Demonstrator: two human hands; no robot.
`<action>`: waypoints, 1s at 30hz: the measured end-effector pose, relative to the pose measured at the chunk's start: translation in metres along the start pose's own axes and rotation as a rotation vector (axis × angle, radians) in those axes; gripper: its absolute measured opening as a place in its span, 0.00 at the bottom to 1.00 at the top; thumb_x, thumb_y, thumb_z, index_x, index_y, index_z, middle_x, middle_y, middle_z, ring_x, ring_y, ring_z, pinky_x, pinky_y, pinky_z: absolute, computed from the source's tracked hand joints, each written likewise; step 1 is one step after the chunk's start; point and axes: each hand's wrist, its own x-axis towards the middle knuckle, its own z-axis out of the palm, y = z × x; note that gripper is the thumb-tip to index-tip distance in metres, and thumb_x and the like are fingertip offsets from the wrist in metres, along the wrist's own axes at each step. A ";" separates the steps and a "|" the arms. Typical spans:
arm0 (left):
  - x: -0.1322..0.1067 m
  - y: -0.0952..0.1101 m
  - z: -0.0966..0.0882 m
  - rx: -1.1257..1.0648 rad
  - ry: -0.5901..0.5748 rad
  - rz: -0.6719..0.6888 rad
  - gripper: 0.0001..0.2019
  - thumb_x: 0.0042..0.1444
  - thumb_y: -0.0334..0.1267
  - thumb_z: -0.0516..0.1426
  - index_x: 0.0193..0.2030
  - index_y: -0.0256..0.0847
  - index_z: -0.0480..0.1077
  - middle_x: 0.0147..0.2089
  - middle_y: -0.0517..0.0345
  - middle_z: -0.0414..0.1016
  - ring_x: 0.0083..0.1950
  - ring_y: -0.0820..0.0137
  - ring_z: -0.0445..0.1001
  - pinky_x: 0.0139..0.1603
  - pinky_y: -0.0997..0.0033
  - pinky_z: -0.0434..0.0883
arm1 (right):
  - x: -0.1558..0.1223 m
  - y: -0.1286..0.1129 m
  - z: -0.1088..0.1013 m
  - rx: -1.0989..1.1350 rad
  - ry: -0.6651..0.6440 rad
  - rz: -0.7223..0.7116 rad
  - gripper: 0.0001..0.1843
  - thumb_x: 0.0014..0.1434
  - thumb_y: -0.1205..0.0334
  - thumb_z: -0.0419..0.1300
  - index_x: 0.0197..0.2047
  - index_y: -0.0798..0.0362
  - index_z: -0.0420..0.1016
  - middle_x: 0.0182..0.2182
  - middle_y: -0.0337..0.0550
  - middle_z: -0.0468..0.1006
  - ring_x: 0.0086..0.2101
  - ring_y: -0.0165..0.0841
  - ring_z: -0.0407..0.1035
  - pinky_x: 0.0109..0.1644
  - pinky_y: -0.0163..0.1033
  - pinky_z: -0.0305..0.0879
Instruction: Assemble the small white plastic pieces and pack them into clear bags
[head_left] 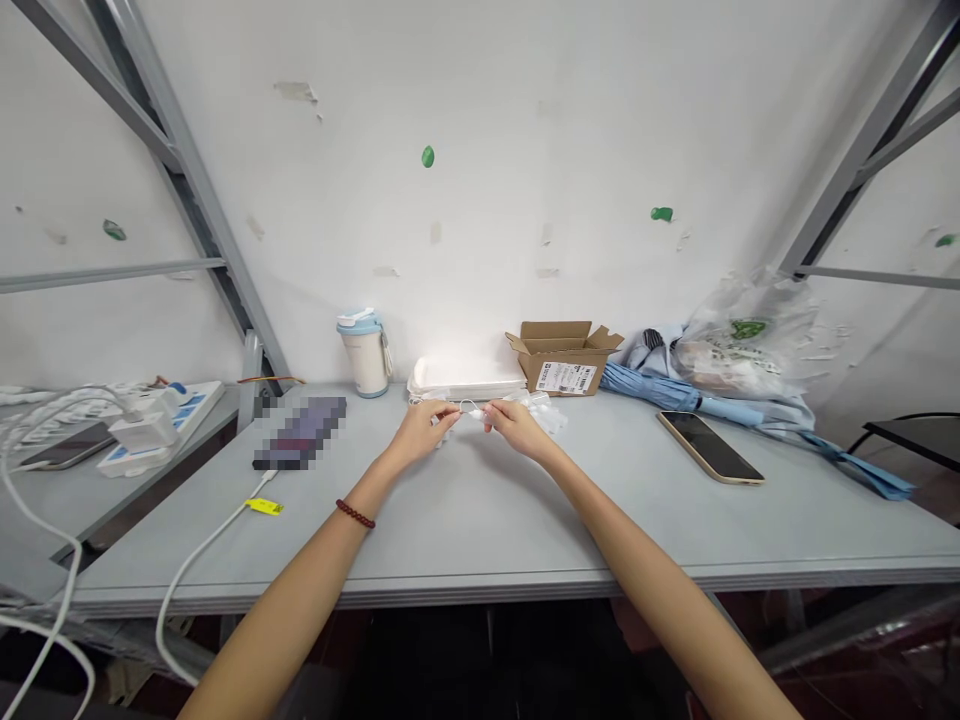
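Note:
Above the grey tabletop (pixel 480 530), my left hand (pixel 421 430) and my right hand (pixel 517 425) face each other. Between them arches a thin white cord (pixel 468 404). My left fingers are pinched on its left end, while my right thumb and fingers close around a small white piece at the other end, too small to identify. Small white pieces in clear wrapping (pixel 547 412) lie just beyond my right hand. More white bits show behind my left hand, partly hidden by it. Past both hands, against the wall, rests a shallow white tray (pixel 469 380).
An open cardboard box (pixel 566 360) and a cup (pixel 366 352) stand along the wall. A phone (pixel 710 447), a folded blue umbrella (pixel 652 385) and a plastic bag (pixel 750 340) lie right. Leftward are a blurred device (pixel 300 435), white cable (pixel 202 545) and power strip (pixel 161 430).

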 end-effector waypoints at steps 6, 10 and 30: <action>0.000 -0.002 0.002 0.006 0.007 0.010 0.13 0.57 0.42 0.52 0.38 0.41 0.76 0.38 0.56 0.79 0.38 0.68 0.72 0.33 0.72 0.64 | -0.001 -0.001 -0.001 0.010 -0.004 0.007 0.19 0.61 0.58 0.45 0.23 0.55 0.66 0.21 0.36 0.64 0.24 0.27 0.56 0.31 0.33 0.51; 0.000 -0.001 0.002 0.035 0.003 0.042 0.11 0.57 0.40 0.52 0.38 0.41 0.76 0.36 0.56 0.78 0.37 0.68 0.71 0.35 0.71 0.64 | -0.001 0.000 -0.001 -0.015 -0.007 0.004 0.19 0.61 0.58 0.45 0.23 0.55 0.67 0.21 0.36 0.64 0.24 0.27 0.56 0.31 0.33 0.52; 0.000 0.003 0.002 0.108 -0.032 0.076 0.11 0.57 0.37 0.52 0.35 0.42 0.76 0.33 0.56 0.77 0.36 0.68 0.69 0.41 0.67 0.65 | 0.001 0.003 -0.002 -0.101 -0.009 0.005 0.19 0.61 0.60 0.45 0.22 0.55 0.67 0.21 0.37 0.66 0.24 0.27 0.58 0.32 0.33 0.53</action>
